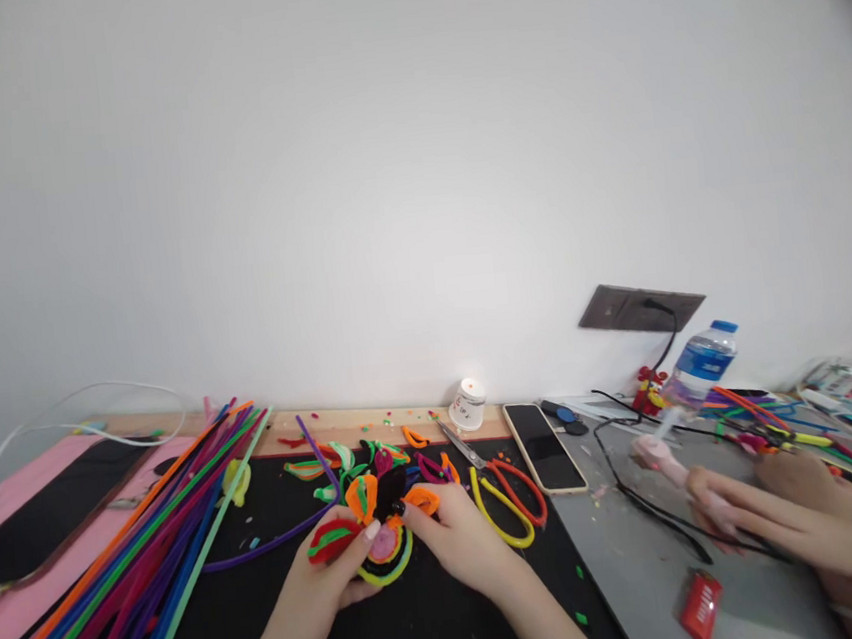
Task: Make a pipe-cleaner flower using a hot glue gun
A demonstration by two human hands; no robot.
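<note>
Left hand (323, 581) and right hand (458, 537) both pinch a pipe-cleaner flower (374, 520) from either side, fingertips closed on its edges, held just above the black mat (426, 631) at the near middle of the surface (645, 560). Flower looks very light, soft and fuzzy with bendy wire cores; petals would deform if squeezed, so best held at the center coil or petal bases, not the tips. Looks: looped petals in orange, red, green, black, a pink-purple center, a yellow-green ring below. Left of it a bundle of long stems (139, 548); right, scissors (503, 493), phone (544, 446), another person's hand (722, 502), bottle (698, 364)
</note>
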